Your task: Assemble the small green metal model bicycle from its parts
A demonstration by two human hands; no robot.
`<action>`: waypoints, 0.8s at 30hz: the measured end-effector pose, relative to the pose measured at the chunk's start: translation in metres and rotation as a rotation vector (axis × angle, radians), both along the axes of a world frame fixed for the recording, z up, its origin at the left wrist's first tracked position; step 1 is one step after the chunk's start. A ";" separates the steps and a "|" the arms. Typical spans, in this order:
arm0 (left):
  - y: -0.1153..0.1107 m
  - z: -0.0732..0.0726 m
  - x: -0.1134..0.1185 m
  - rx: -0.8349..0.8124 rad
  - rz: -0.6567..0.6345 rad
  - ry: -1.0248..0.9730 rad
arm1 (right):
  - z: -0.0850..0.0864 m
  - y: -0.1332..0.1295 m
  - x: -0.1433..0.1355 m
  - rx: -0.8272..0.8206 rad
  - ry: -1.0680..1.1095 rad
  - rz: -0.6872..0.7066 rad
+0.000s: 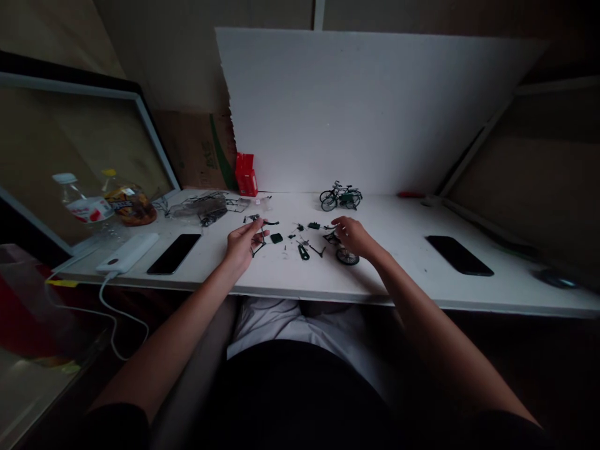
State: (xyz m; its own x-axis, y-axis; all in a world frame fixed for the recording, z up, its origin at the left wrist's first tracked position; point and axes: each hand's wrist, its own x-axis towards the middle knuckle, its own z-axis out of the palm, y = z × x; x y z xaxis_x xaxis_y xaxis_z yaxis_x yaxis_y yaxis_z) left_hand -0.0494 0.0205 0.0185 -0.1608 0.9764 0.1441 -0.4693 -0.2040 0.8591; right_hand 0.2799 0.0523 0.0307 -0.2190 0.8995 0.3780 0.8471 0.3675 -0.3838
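The left hand (242,245) has its fingers bent in, with the thumb and a finger pinching a thin dark frame (259,249). The frame hangs just past the fingertips, near the top of the tabletop (403,275). A bent green strip (272,223) sticks out just ahead of those fingertips, and I can't tell if it is part of the frame. Just right of the left hand lies a small green plate (276,237). The right hand (352,236) is curled with its fingers pointing down and to the left. A thin dark piece (330,227) is right at its fingertips, but I can't tell if the hand has hold of it or how wide the fingers are apart. A little wheel (347,257) sits just below the right hand, on the side near the person. Between the two hands are more tiny parts: a small green block (314,225) close to the right hand's fingertips, a long green piece (304,252) about midway, and a dark V-shaped piece (317,251) beside it. Some other bits there are too small to name. Past the right hand, farther from the person, stands a little toy bike (342,197). A red box (246,175) stands beyond the left hand. Out to the left of the left hand lies a phone (174,254), and well to the right of the right hand lies a black phone (459,255).
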 end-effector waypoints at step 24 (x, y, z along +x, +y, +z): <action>0.001 -0.003 0.004 -0.072 -0.095 0.023 | 0.024 -0.003 0.033 -0.136 0.192 -0.210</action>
